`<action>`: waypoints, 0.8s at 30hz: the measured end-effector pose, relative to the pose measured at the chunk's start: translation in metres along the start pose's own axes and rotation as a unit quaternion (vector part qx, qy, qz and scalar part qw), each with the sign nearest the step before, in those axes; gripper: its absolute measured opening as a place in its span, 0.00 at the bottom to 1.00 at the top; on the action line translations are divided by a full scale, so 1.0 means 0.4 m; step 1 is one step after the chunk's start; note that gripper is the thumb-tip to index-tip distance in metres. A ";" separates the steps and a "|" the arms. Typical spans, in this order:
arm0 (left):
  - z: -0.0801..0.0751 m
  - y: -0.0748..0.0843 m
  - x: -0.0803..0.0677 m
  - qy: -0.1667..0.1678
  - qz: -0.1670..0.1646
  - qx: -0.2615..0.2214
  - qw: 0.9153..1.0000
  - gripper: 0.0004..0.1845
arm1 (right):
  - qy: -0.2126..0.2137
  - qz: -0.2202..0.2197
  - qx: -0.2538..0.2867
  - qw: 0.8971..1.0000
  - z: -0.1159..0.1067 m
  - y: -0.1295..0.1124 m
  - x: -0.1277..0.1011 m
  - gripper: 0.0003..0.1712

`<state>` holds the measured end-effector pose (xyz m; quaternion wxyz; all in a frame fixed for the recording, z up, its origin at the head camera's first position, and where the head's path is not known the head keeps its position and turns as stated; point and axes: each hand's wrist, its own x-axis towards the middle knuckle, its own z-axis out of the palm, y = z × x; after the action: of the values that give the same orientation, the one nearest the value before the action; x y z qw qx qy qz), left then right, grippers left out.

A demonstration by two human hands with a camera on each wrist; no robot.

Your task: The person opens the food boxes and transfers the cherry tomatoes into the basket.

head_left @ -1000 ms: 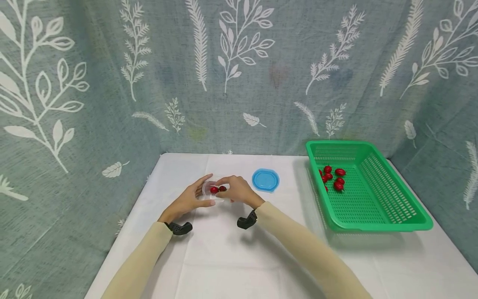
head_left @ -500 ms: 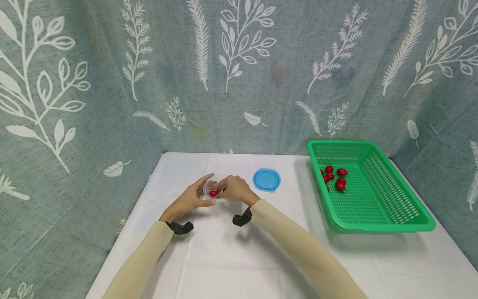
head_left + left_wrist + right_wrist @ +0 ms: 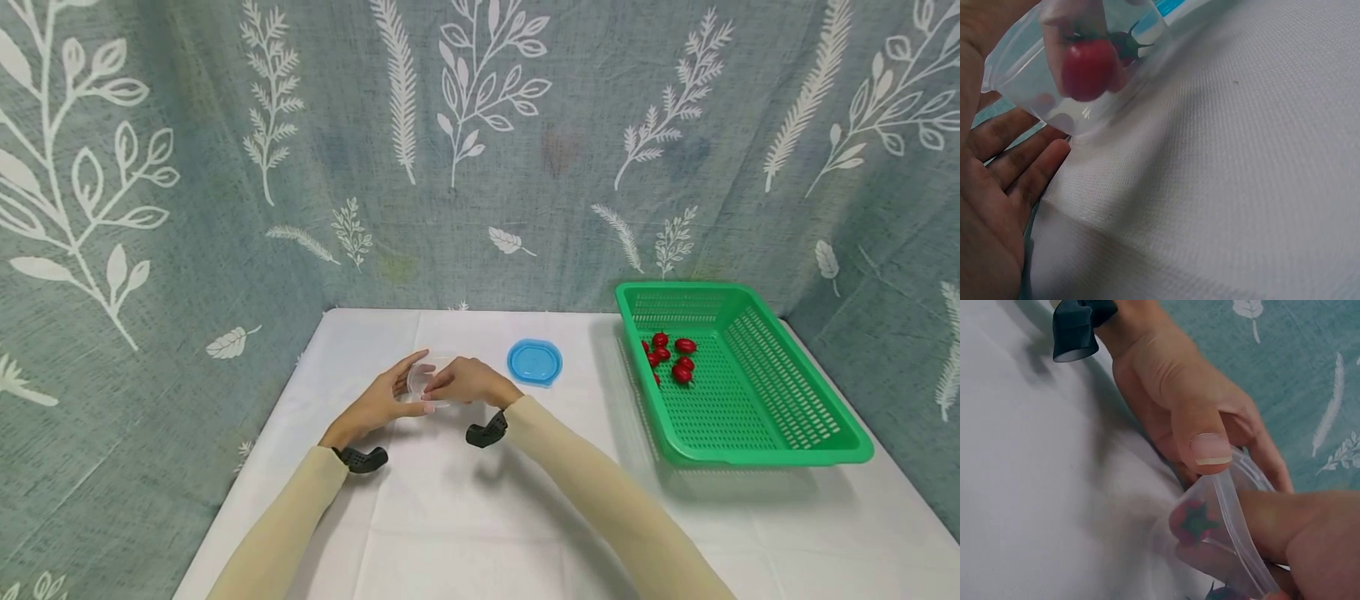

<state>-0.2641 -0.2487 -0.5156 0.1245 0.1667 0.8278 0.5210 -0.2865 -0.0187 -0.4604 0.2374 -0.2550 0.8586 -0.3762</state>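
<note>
At 9 o'clock from the blue lid (image 3: 534, 362), near the middle of the white table (image 3: 465, 508), both hands meet over a small clear plastic cup (image 3: 422, 379). Against 1 second ago, when 2 red tomatoes showed openly between the hands in the head view, the right hand (image 3: 468, 382) has slid further over the cup's mouth, so from above the fruit is now hidden; half a second ago 1 tomato was still visible. My reading is that the right hand is reaching into the cup to settle or arrange the fruit, while the cup itself has barely shifted on the table. The left hand (image 3: 382, 398) cradles the cup from its 9 o'clock side, thumb (image 3: 1207, 447) pressed on the rim and fingers curled round the far wall, so it is clamped on the cup. The right hand's fingers (image 3: 1279, 525) lie inside the cup; whether they pinch a tomato I cannot tell. The cup looks thin, translucent and tilted, and through its wall a cherry tomato (image 3: 1088, 69) with a green calyx shows, with a 2nd one (image 3: 1192, 522) beside it. At 3 o'clock, well apart, a green basket (image 3: 780, 442) holds more red tomatoes (image 3: 675, 358).
</note>
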 end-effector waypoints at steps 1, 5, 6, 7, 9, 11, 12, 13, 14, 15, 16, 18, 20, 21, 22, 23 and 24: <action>0.000 0.000 0.000 0.001 -0.001 0.000 1.000 0.58 | -0.006 0.000 0.011 1.000 -0.001 0.001 -0.002 0.13; -0.002 -0.001 -0.001 0.004 0.003 0.002 1.000 0.56 | -0.019 0.004 0.039 0.999 -0.006 0.005 -0.007 0.15; -0.002 -0.002 -0.001 0.004 0.003 0.003 1.000 0.56 | -0.020 0.004 0.047 0.999 -0.007 0.006 -0.009 0.15; -0.002 -0.002 -0.001 0.004 0.004 0.002 1.000 0.55 | -0.021 0.007 0.056 0.998 -0.007 0.007 -0.010 0.15; -0.002 -0.004 -0.002 0.003 0.004 -0.002 1.000 0.55 | -0.025 0.003 0.070 0.997 -0.008 0.010 -0.013 0.16; -0.002 -0.006 -0.003 0.002 0.007 -0.001 1.000 0.56 | -0.030 -0.005 0.080 0.996 -0.008 0.014 -0.016 0.16; -0.002 -0.006 -0.003 0.002 0.008 -0.001 1.000 0.56 | -0.030 -0.009 0.086 0.996 -0.008 0.016 -0.018 0.16; -0.001 -0.007 -0.003 0.002 0.009 -0.003 1.000 0.56 | -0.031 -0.015 0.090 0.995 -0.008 0.019 -0.020 0.16; -0.001 -0.007 -0.003 0.003 0.010 -0.003 1.000 0.56 | -0.030 -0.022 0.093 0.995 -0.008 0.021 -0.021 0.16; -0.001 -0.008 -0.002 0.003 0.012 -0.004 1.000 0.56 | -0.028 -0.028 0.096 0.995 -0.008 0.024 -0.023 0.16; -0.001 -0.009 -0.001 0.003 0.011 -0.004 1.000 0.56 | -0.025 -0.033 0.100 0.994 -0.008 0.026 -0.025 0.16; 0.000 -0.009 0.001 0.004 0.011 -0.005 1.000 0.55 | -0.019 -0.039 0.111 0.993 -0.009 0.031 -0.028 0.15; 0.001 -0.010 0.001 0.004 0.011 -0.005 1.000 0.56 | -0.014 -0.046 0.120 0.992 -0.011 0.036 -0.030 0.14; 0.001 -0.010 0.001 0.003 0.011 -0.005 1.000 0.56 | -0.012 -0.048 0.123 0.991 -0.013 0.038 -0.032 0.14; 0.001 -0.010 0.001 0.004 0.011 -0.003 1.000 0.56 | -0.009 -0.050 0.126 0.991 -0.014 0.040 -0.032 0.14; 0.001 -0.010 0.000 0.005 0.011 -0.001 1.000 0.56 | -0.008 -0.053 0.128 0.990 -0.016 0.042 -0.034 0.14; 0.001 -0.010 -0.001 0.005 0.011 0.000 1.000 0.56 | -0.007 -0.057 0.129 0.990 -0.018 0.043 -0.036 0.14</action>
<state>-0.2644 -0.2502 -0.5194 0.1144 0.1732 0.8267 0.5229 -0.2843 0.0040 -0.4663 0.2523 -0.2732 0.7854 -0.4949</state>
